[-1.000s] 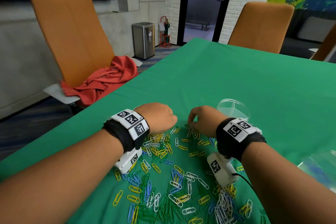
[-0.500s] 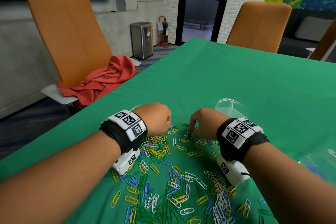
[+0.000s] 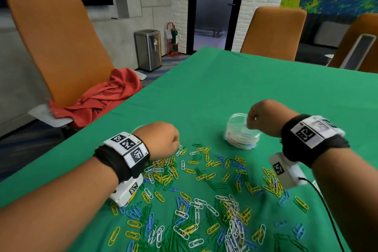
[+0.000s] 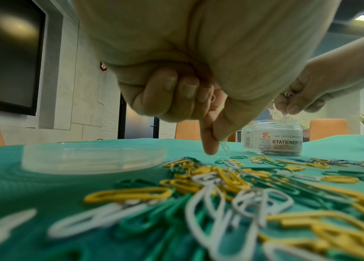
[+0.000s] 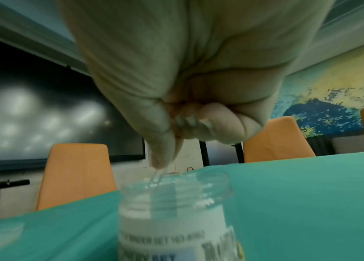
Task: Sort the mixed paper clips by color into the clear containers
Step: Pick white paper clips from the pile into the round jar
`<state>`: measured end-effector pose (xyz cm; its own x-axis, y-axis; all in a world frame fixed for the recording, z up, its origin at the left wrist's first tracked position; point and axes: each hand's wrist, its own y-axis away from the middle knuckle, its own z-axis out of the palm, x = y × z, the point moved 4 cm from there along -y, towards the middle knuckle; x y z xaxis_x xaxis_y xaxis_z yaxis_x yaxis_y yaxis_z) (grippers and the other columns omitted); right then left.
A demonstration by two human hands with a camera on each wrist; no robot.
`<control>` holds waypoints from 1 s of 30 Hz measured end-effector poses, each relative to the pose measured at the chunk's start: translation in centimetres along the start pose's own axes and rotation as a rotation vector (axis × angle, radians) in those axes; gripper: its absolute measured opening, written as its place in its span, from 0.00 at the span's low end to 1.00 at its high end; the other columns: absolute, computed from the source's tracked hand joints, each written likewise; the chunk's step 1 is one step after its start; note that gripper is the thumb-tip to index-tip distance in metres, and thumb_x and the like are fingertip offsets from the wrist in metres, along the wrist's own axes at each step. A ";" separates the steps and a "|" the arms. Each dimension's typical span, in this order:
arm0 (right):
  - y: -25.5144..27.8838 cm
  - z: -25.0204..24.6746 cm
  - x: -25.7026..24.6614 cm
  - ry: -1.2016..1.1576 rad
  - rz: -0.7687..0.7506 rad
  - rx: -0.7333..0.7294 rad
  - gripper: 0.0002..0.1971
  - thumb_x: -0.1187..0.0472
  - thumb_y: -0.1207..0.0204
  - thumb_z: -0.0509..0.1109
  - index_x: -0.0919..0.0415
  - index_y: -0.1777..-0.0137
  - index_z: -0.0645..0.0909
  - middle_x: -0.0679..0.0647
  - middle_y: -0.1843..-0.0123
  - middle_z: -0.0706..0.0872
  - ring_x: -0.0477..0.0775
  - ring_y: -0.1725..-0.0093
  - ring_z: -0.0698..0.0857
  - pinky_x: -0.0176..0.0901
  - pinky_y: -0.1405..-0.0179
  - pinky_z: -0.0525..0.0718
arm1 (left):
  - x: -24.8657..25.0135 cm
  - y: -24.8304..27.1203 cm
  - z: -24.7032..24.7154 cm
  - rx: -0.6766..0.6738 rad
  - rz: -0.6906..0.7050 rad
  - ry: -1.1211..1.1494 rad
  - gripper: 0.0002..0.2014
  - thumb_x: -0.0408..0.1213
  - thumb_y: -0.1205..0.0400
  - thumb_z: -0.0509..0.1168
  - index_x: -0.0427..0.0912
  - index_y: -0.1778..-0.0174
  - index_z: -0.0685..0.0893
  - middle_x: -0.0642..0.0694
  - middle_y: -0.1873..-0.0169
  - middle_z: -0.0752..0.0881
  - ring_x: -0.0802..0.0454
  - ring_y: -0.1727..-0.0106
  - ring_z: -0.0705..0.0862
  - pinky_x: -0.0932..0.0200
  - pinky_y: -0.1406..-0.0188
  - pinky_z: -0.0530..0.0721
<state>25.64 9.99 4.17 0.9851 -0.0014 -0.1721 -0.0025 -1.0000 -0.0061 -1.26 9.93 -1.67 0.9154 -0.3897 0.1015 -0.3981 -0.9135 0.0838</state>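
Note:
Mixed yellow, green, blue and white paper clips point(image 3: 204, 190) lie scattered on the green tablecloth point(image 3: 245, 88). My left hand point(image 3: 177, 145) sits at the pile's far left edge, fingers curled. In the left wrist view its thumb and forefinger pinch a white paper clip point(image 4: 224, 147) just above the cloth. My right hand point(image 3: 250, 122) hovers over the open clear jar point(image 3: 242, 135) with the stationery label. In the right wrist view it pinches a white clip point(image 5: 158, 174) right above the jar mouth point(image 5: 176, 183). A flat clear lid point(image 4: 93, 155) lies beyond the left hand.
The table's left edge runs diagonally beside my left forearm. Past that edge stands an orange chair point(image 3: 61, 47) with a red cloth point(image 3: 102, 100) on it. More orange chairs stand at the far side. A black cable point(image 3: 327, 210) trails from my right wrist.
My right hand has left the far edge of the pile and risen to the right, over the jar. The left hand has stayed by the pile's far left edge.

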 end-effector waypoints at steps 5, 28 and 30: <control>-0.5 2.0 1.0 0.026 -0.029 -0.083 0.07 0.61 0.25 0.70 0.58 0.51 0.89 0.53 0.53 0.90 0.56 0.53 0.87 0.45 0.53 0.85 | 0.3 -0.1 0.1 -0.016 -0.004 -0.042 0.11 0.47 0.17 0.61 0.50 0.54 0.88 0.52 0.61 0.88 0.53 0.60 0.85 0.58 0.63 0.78; -1.4 6.2 4.3 -0.161 0.034 -0.313 0.46 0.37 0.20 0.62 0.57 0.13 0.41 0.54 0.12 0.43 0.57 0.16 0.59 0.51 0.19 0.59 | 15.2 -11.6 -4.4 -0.062 0.405 0.018 0.15 0.38 0.20 0.69 0.52 0.37 0.89 0.51 0.41 0.89 0.53 0.43 0.86 0.61 0.43 0.81; -1.4 6.2 4.1 -0.155 0.031 -0.305 0.45 0.37 0.20 0.62 0.57 0.13 0.43 0.54 0.12 0.45 0.58 0.16 0.61 0.53 0.19 0.61 | 15.1 -11.7 -4.6 -0.081 0.419 0.056 0.16 0.37 0.22 0.72 0.50 0.38 0.89 0.53 0.43 0.90 0.56 0.44 0.87 0.63 0.43 0.82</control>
<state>28.59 11.41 -2.59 0.9474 -0.0547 -0.3155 0.0422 -0.9554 0.2923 16.94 15.22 3.46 0.6696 -0.7162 0.1966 -0.7405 -0.6644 0.1016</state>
